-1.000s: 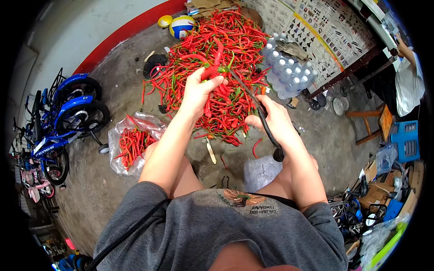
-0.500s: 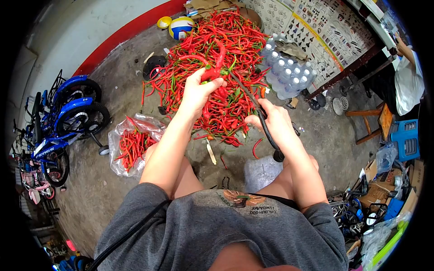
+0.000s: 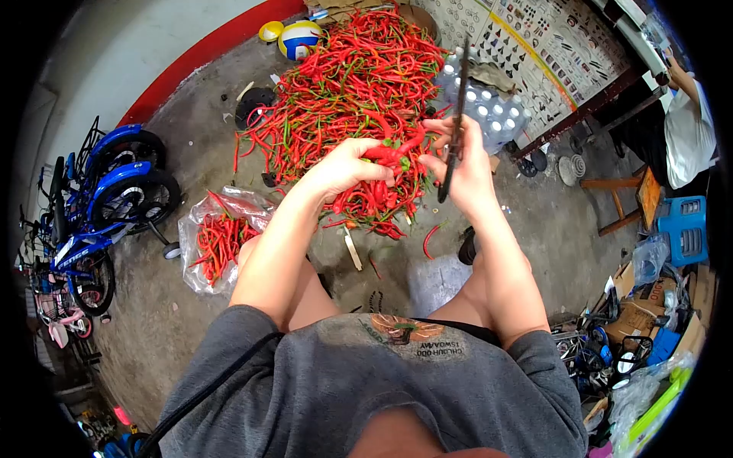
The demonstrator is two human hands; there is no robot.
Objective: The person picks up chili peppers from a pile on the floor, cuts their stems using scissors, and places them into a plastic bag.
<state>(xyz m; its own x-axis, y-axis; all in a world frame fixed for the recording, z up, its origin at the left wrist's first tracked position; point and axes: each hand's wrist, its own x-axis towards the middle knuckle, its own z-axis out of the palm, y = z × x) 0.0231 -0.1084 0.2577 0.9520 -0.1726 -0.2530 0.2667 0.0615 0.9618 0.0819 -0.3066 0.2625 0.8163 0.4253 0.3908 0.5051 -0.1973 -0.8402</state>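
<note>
My left hand (image 3: pixel 347 169) is closed round a small bunch of red chili peppers (image 3: pixel 391 153), with green stems showing among them. To its right, my right hand (image 3: pixel 467 164) holds a long, thin, dark tool (image 3: pixel 456 126). This tool stands almost upright across the palm, seen edge-on, so its kind is unclear. The thumb and fingers of that hand are apart, close to the held peppers; contact cannot be made out. Behind both hands spreads a large heap of red chili peppers (image 3: pixel 359 76) on the floor, some stems green.
A clear plastic bag (image 3: pixel 195 263) of chili peppers lies by my left knee. Blue bicycles (image 3: pixel 114 206) stand at left, shrink-wrapped bottles (image 3: pixel 496 114) behind right. A ball (image 3: pixel 299 40) touches the back of the heap. A wooden stool (image 3: pixel 649 202), a blue plastic stool (image 3: pixel 685 229) and another person's arm (image 3: pixel 683 80) are at right.
The dark tool has swung from slanting toward the peppers to almost upright. My left hand with the peppers has moved down and right, and my right hand's fingers are nearer them.
</note>
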